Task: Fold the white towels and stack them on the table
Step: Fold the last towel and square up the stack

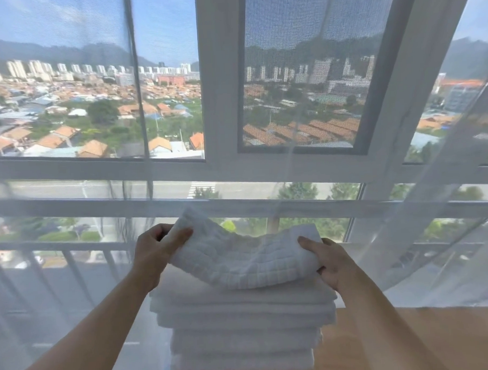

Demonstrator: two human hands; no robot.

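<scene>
From the head camera, a folded white waffle-weave towel point(242, 262) is held just above a stack of folded white towels point(243, 330) that stands on the wooden table point(412, 342) at about six o'clock in the view. The left hand point(153, 250) grips the towel's end at nine o'clock, thumb on top and fingers curled beneath; the right hand point(331, 260) grips the end at three o'clock the same way, thumb laid across the upper face. The towel sags in the middle and its left end rides higher, so it looks about to be laid on the pile. To do that well, I would judge the hands should level the two ends, square the near edge with the layers below, let the sagging middle touch first, then slide the fingers out sideways without dragging the top layer. The pile's lower towels sit narrower than the upper ones, so a centred, gentle placement matters. The held towel is soft and limp, with a raised grid texture; the stacked ones look smoother and plush, with rounded fold edges, though bright backlight washes out their detail and the exact count is hard to tell. Beyond, at twelve o'clock, a sheer curtain point(435, 232) hangs before a white-framed window point(222, 102).
</scene>
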